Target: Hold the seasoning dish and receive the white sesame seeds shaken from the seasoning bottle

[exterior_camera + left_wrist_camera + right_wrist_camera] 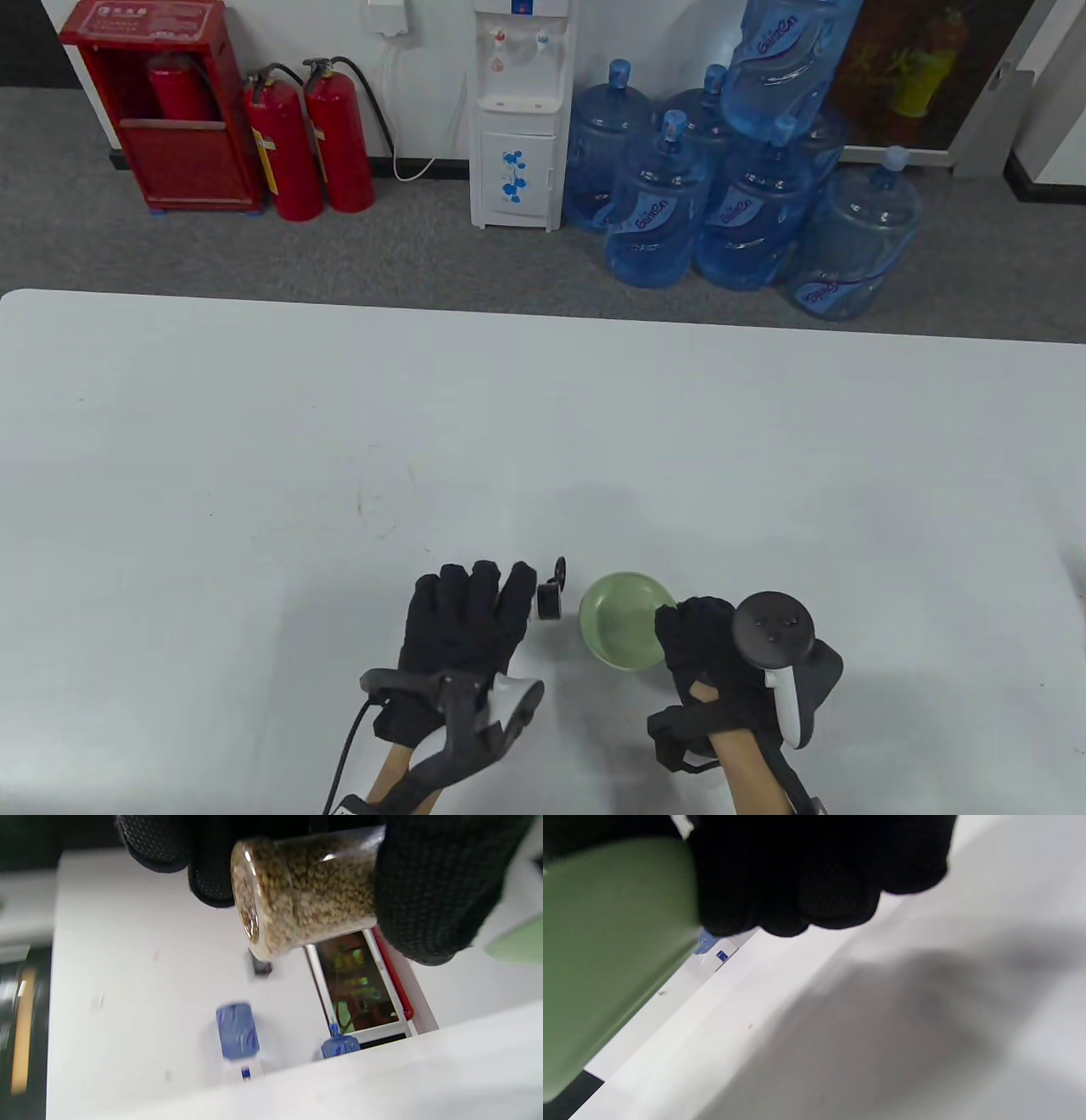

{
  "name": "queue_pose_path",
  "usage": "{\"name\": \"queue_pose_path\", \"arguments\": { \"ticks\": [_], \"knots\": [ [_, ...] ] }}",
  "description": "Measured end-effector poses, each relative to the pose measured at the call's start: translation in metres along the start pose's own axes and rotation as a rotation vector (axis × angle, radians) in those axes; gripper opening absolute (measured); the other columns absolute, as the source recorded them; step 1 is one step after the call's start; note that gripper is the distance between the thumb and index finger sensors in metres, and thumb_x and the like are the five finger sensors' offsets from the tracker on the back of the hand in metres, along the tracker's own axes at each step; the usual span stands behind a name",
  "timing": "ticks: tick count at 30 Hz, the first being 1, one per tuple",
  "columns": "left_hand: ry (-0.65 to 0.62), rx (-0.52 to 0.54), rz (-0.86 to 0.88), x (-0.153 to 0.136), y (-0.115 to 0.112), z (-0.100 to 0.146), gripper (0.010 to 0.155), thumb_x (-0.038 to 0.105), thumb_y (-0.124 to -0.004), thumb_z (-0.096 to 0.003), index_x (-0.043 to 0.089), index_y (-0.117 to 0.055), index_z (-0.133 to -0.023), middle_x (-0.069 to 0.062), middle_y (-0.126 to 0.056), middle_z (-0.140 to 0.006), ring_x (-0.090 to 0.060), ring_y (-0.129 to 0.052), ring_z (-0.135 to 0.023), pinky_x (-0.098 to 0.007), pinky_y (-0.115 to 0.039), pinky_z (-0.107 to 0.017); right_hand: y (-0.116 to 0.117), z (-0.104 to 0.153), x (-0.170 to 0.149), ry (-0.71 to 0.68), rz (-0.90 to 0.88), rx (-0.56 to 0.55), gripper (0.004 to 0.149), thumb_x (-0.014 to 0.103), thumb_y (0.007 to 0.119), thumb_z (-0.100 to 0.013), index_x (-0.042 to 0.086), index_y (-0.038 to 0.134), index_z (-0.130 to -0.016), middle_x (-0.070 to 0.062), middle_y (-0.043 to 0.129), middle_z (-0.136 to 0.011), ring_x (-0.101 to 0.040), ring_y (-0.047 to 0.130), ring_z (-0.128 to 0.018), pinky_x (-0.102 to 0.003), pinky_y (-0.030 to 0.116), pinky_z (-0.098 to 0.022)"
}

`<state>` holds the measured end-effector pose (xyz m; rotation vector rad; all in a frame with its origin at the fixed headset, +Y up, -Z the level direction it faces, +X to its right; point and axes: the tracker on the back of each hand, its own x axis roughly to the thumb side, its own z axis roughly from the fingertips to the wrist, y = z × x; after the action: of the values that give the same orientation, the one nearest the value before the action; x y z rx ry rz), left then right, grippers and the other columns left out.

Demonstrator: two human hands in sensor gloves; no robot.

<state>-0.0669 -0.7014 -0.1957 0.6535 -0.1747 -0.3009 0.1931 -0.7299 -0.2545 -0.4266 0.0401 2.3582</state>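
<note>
Left hand [465,624] grip closed round seed bottle [303,891], bottle tipped sideways, black cap end [551,598] pointing at green dish [622,620], just beside its rim. Right hand [708,654] grip closed on dish's right edge, dish held low above white counter [543,441]. Dish contents too blurred to tell.

An office-like room: grey carpet, water dispenser [517,115], stacked water jugs [738,187], fire extinguishers [310,140].
</note>
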Motion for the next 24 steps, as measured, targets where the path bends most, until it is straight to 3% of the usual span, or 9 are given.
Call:
{"name": "queue_pose_path", "arguments": {
  "ticks": [7, 11, 14, 17, 18, 20, 22, 24],
  "knots": [
    [-0.087, 0.119, -0.074, 0.019, 0.014, 0.004, 0.066, 0.047, -0.103, -0.035, 0.053, -0.069, -0.091, 0.012, -0.072, -0.1, -0.025, -0.074, -0.097, -0.053, -0.061, -0.076, 0.02, 0.007, 0.016, -0.064, 0.072, 0.047, 0.038, 0.056, 0.087, -0.042, 0.024, 0.093, -0.062, 0.007, 0.088, -0.084, -0.019, 0.092, -0.065, -0.031, 0.083, -0.046],
    [-0.281, 0.17, -0.281, 0.035, 0.011, 0.013, 0.066, 0.045, -0.105, -0.0337, 0.056, -0.07, -0.088, 0.016, -0.07, -0.1, -0.022, -0.072, -0.1, -0.052, -0.059, -0.078, 0.029, 0.015, 0.022, -0.103, 0.107, 0.06, 0.039, 0.056, 0.087, -0.043, 0.023, 0.093, -0.062, 0.006, 0.088, -0.084, -0.019, 0.092, -0.065, -0.032, 0.083, -0.046],
    [-0.259, 0.274, -0.249, 0.028, 0.024, 0.014, 0.065, 0.042, -0.106, -0.0347, 0.056, -0.069, -0.087, 0.017, -0.066, -0.101, -0.022, -0.066, -0.103, -0.051, -0.057, -0.078, 0.032, 0.017, 0.023, -0.123, 0.149, 0.052, 0.038, 0.056, 0.087, -0.043, 0.024, 0.093, -0.062, 0.007, 0.088, -0.084, -0.019, 0.092, -0.065, -0.032, 0.083, -0.046],
    [-0.328, 0.209, -0.296, 0.038, 0.013, 0.019, 0.065, 0.039, -0.107, -0.0345, 0.056, -0.07, -0.086, 0.017, -0.066, -0.101, -0.023, -0.064, -0.104, -0.052, -0.055, -0.08, 0.033, 0.018, 0.024, -0.124, 0.12, 0.078, 0.038, 0.056, 0.087, -0.043, 0.024, 0.093, -0.062, 0.007, 0.088, -0.084, -0.019, 0.092, -0.066, -0.032, 0.083, -0.047],
    [-0.369, 0.247, -0.352, 0.04, 0.012, 0.021, 0.066, 0.04, -0.107, -0.034, 0.056, -0.07, -0.086, 0.018, -0.066, -0.101, -0.021, -0.066, -0.103, -0.051, -0.056, -0.079, 0.035, 0.019, 0.023, -0.118, 0.115, 0.084, 0.039, 0.056, 0.087, -0.043, 0.022, 0.093, -0.062, 0.006, 0.088, -0.084, -0.02, 0.092, -0.066, -0.032, 0.083, -0.047],
    [-0.302, 0.302, -0.299, 0.033, 0.024, 0.014, 0.066, 0.04, -0.107, -0.0342, 0.056, -0.069, -0.086, 0.018, -0.066, -0.1, -0.021, -0.065, -0.103, -0.051, -0.056, -0.079, 0.035, 0.018, 0.023, -0.13, 0.126, 0.088, 0.038, 0.056, 0.087, -0.043, 0.023, 0.093, -0.061, 0.006, 0.088, -0.084, -0.019, 0.092, -0.065, -0.032, 0.083, -0.046],
    [-0.238, 0.29, -0.18, 0.031, 0.028, 0.012, 0.066, 0.037, -0.107, -0.035, 0.054, -0.07, -0.086, 0.016, -0.064, -0.101, -0.024, -0.062, -0.104, -0.052, -0.054, -0.079, 0.033, 0.019, 0.022, -0.126, 0.11, 0.087, 0.038, 0.056, 0.086, -0.043, 0.023, 0.093, -0.061, 0.006, 0.088, -0.084, -0.019, 0.092, -0.065, -0.032, 0.083, -0.046],
    [-0.335, 0.225, -0.294, 0.043, 0.017, 0.019, 0.065, 0.036, -0.108, -0.0341, 0.055, -0.071, -0.085, 0.017, -0.065, -0.101, -0.022, -0.064, -0.104, -0.052, -0.054, -0.08, 0.033, 0.019, 0.022, -0.123, 0.096, 0.097, 0.038, 0.056, 0.087, -0.043, 0.023, 0.093, -0.062, 0.006, 0.088, -0.084, -0.019, 0.092, -0.065, -0.032, 0.083, -0.046]
  ]
}}
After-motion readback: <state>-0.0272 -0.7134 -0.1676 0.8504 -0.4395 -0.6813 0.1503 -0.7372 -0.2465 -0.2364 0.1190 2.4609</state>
